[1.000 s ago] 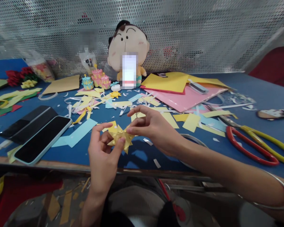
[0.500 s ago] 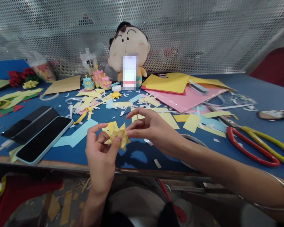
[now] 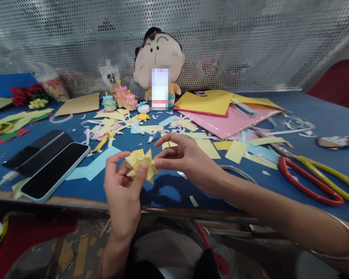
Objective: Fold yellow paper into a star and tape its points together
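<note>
A spiky yellow folded-paper star (image 3: 147,161) is held above the front edge of the blue table. My left hand (image 3: 124,182) grips it from the left, thumb across its near face and fingers behind it. My right hand (image 3: 182,157) pinches a point on the star's right side between thumb and a finger, with the index finger arched above. Behind the hands, yellow, blue and white paper strips (image 3: 149,128) are scattered. A smaller yellow star (image 3: 142,117) lies among them.
Scissors (image 3: 308,182) with red and yellow handles lie at the right. A phone (image 3: 56,170) is at the left. Small paper cakes (image 3: 121,96) and a plush doll (image 3: 158,54) stand behind, beside stacked coloured sheets (image 3: 205,102).
The star has turned slightly in my fingers and shows more of its near face. Both hands keep nearly the same place and hold.
</note>
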Demonstrator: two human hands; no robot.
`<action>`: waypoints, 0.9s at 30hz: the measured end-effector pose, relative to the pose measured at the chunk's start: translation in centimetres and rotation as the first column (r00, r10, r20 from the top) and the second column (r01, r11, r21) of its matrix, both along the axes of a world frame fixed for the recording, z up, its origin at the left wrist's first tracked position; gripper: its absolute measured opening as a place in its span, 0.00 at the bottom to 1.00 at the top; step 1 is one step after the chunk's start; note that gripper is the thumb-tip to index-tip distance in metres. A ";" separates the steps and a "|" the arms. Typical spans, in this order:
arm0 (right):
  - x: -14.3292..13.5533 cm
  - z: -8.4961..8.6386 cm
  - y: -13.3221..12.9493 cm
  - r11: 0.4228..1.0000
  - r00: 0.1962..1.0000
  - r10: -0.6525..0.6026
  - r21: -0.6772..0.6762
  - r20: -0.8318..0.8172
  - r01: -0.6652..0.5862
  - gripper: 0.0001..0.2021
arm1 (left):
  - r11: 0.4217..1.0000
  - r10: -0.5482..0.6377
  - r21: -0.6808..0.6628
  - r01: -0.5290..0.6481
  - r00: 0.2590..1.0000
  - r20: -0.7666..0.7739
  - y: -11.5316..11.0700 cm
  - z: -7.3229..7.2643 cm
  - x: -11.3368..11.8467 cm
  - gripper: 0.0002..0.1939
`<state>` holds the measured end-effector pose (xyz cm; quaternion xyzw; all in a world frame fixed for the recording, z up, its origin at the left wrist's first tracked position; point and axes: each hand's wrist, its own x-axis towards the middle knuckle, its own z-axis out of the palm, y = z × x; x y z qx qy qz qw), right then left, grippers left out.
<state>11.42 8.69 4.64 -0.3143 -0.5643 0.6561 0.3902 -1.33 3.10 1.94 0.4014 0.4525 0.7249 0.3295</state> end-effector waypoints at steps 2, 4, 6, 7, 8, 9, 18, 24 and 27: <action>0.0 0.1 -0.1 0.998 0.998 0.058 -0.037 -0.013 -0.059 0.17 | 0.999 0.036 0.007 -0.036 0.998 0.053 0.1 0.1 0.0 0.18; -0.1 0.1 -0.2 0.993 0.995 0.102 -0.055 -0.019 -0.103 0.17 | 0.999 0.053 0.008 -0.054 0.995 0.082 0.3 0.2 0.0 0.19; -0.2 0.1 -0.3 0.993 0.994 0.109 -0.046 -0.021 -0.110 0.16 | 0.998 0.061 0.009 -0.062 0.995 0.080 0.3 0.2 0.0 0.19; -0.2 0.1 -0.3 0.994 0.994 0.105 -0.038 -0.020 -0.106 0.16 | 0.998 0.064 0.011 -0.065 0.995 0.072 0.3 0.2 0.0 0.19; -0.3 0.1 -0.3 0.995 0.995 0.099 -0.030 -0.020 -0.100 0.16 | 0.998 0.066 0.012 -0.066 0.996 0.060 0.3 0.1 0.0 0.19; -0.3 0.0 -0.3 0.995 0.995 0.095 -0.025 -0.018 -0.096 0.16 | 0.997 0.071 0.015 -0.071 0.996 0.047 0.3 0.1 0.0 0.18; -0.2 -0.2 -0.1 0.996 0.997 0.073 0.050 0.019 -0.074 0.16 | 0.997 -0.038 -0.067 0.035 0.998 -0.049 -0.1 0.0 -0.4 0.23; -0.2 -0.2 0.0 0.993 0.996 0.075 0.086 0.052 -0.079 0.16 | 0.994 -0.066 -0.096 0.057 0.994 -0.091 -0.3 0.0 -0.5 0.23; -0.1 -0.1 -0.1 0.992 0.995 0.076 0.094 0.057 -0.081 0.15 | 0.990 -0.082 -0.123 0.070 0.992 -0.091 -0.3 0.1 -0.5 0.22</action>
